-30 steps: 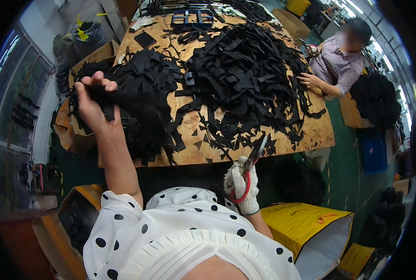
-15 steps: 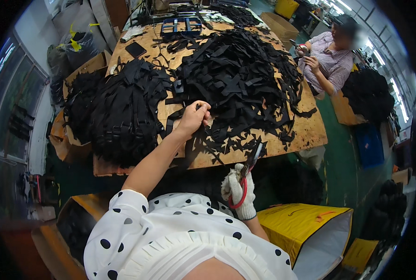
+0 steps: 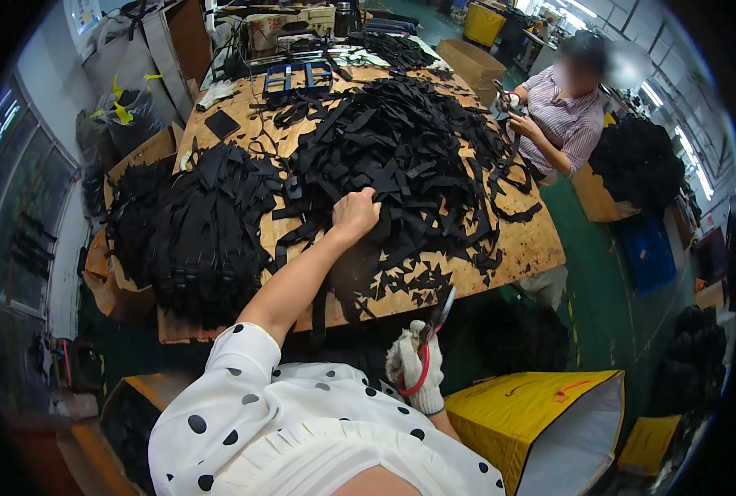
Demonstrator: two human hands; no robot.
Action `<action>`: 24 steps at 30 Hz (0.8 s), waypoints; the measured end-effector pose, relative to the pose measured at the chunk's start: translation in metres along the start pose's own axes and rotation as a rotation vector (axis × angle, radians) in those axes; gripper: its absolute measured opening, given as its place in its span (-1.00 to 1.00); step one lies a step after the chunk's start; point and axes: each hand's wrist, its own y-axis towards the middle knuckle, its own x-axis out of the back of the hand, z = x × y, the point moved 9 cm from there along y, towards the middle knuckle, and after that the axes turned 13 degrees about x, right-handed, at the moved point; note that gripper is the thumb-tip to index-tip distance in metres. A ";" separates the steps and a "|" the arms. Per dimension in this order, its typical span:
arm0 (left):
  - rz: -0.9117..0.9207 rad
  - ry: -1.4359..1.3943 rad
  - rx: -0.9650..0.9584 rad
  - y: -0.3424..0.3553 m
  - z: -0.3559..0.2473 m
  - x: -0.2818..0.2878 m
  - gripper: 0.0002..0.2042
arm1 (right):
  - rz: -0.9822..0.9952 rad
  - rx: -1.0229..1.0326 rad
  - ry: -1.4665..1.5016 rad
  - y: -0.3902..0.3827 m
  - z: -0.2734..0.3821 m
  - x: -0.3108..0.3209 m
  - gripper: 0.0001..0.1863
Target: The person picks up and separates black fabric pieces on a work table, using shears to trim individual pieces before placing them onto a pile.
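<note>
On the wooden table (image 3: 318,312) lies a big heap of black webbing straps (image 3: 401,149). My bare left hand (image 3: 356,213) is at the heap's near edge, its fingers curled closed on a black strap; a dark, blurred strip hangs below it toward the table's front edge. In a white knitted glove, my right hand (image 3: 417,368) grips red-handled scissors (image 3: 426,351) in front of the table. Their dark blades point up and slightly right, apart from the straps. To the left, a second stack of black straps with buckles (image 3: 211,240) drapes over the table's edge.
A phone (image 3: 221,124) and a blue tray (image 3: 297,78) lie farther back. Small black offcuts (image 3: 417,277) scatter near the front edge. A yellow bag (image 3: 533,413) stands open at my lower right. Across the right side, a co-worker (image 3: 562,116) holds scissors.
My left hand has moved up and slightly right, onto the edge of the heap. My right hand still holds the scissors, slightly lower in view. The whole view has shifted a little.
</note>
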 end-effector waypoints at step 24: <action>0.267 -0.155 0.265 -0.017 0.121 0.012 -0.65 | -0.095 -0.044 0.191 -0.039 0.013 -0.018 -0.62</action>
